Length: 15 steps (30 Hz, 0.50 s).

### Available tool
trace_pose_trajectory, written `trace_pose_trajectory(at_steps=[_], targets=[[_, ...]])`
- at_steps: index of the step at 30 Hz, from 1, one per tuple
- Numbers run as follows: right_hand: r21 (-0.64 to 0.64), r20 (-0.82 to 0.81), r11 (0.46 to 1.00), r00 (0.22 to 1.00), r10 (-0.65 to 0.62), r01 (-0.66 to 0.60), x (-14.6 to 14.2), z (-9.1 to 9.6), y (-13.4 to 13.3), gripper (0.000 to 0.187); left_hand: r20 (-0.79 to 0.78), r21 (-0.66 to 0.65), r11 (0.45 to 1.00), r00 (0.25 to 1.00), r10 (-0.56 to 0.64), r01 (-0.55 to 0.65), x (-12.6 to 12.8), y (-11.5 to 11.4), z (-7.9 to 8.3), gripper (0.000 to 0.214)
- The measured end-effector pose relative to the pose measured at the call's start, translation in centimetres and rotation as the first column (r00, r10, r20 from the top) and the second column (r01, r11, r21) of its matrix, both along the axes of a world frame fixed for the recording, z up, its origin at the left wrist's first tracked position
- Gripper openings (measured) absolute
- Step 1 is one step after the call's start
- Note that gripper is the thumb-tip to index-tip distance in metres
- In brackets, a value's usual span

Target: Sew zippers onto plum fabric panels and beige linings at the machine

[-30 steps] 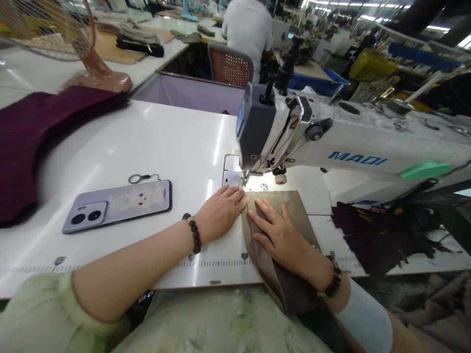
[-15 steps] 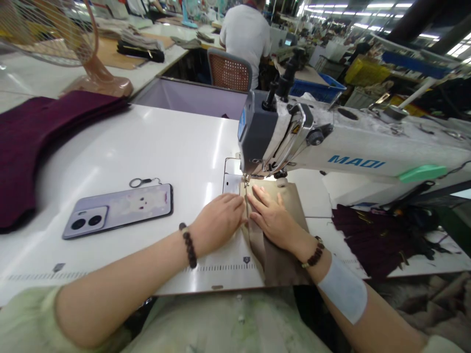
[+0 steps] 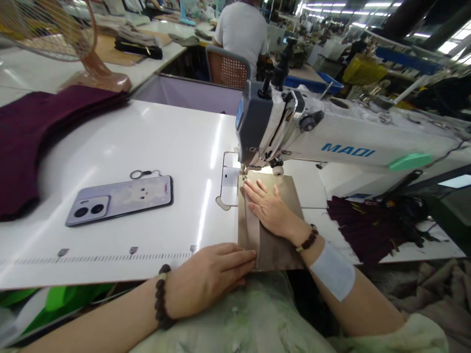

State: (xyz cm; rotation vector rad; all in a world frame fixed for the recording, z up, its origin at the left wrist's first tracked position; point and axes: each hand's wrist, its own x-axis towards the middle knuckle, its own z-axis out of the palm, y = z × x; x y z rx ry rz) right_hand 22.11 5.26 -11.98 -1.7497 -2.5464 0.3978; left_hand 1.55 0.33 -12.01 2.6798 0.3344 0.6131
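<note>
A brown piece of fabric [image 3: 275, 252] lies on the white table with its far end under the needle area of the sewing machine [image 3: 305, 130]. A folded strip runs along its left side. My right hand [image 3: 272, 208] rests flat on the fabric just in front of the presser foot [image 3: 244, 172], fingers stretched out. At the table's front edge, my left hand [image 3: 213, 272] grips the near left corner of the fabric, fingers together on top and the thumb mostly hidden below.
Left of the hands lies a purple phone [image 3: 123, 200] with a ring strap. Dark purple fabric [image 3: 55, 127] covers the far left, near a fan [image 3: 99, 73]. More purple pieces [image 3: 362, 230] lie at the right. A person [image 3: 241, 34] in a white shirt sits beyond.
My left hand has moved from beside the needle back to the fabric's near edge. The folded strip now lies straighter. My right hand stays flat on the fabric.
</note>
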Motion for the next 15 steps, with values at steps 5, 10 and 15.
trace_pose_trajectory(at_steps=[5,10,15], targets=[[0.031,0.052,1.000,0.999,0.000,-0.002,-0.18,-0.15,-0.09,0.049,-0.016,0.034,0.999,0.999,-0.027,0.028,0.07,-0.35,-0.10,0.030],[0.061,0.078,0.998,0.997,-0.007,0.003,-0.44,-0.22,-0.26,0.049,-0.033,0.025,0.994,0.994,-0.108,0.109,-0.21,-0.65,-0.27,0.039],[0.090,0.082,0.996,0.996,-0.021,0.013,-0.89,-0.26,-0.36,0.050,-0.006,0.017,0.992,0.992,-0.122,0.122,-0.60,-0.65,-0.35,0.035]])
